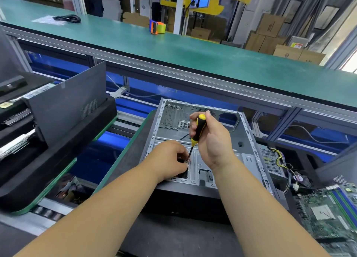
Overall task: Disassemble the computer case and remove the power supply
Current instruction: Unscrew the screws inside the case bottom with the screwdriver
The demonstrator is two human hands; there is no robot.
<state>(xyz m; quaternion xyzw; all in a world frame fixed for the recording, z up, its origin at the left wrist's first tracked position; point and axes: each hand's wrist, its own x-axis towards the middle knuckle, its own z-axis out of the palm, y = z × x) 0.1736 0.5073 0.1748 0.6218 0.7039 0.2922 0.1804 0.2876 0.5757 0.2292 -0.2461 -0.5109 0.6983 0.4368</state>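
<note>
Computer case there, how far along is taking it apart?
Done: the computer case lies open and looks nearly bare inside; a circuit board and a boxy cabled unit, perhaps the power supply, sit beside it. In hand: the right hand grips a screwdriver, the left hand pinches at its tip. Left: that screw.

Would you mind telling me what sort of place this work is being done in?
Most likely a computer assembly or teardown line in a factory or warehouse: a long green conveyor belt runs past the bench, stacked cardboard boxes stand behind it, and an opened computer case sits beside a loose motherboard.
</note>
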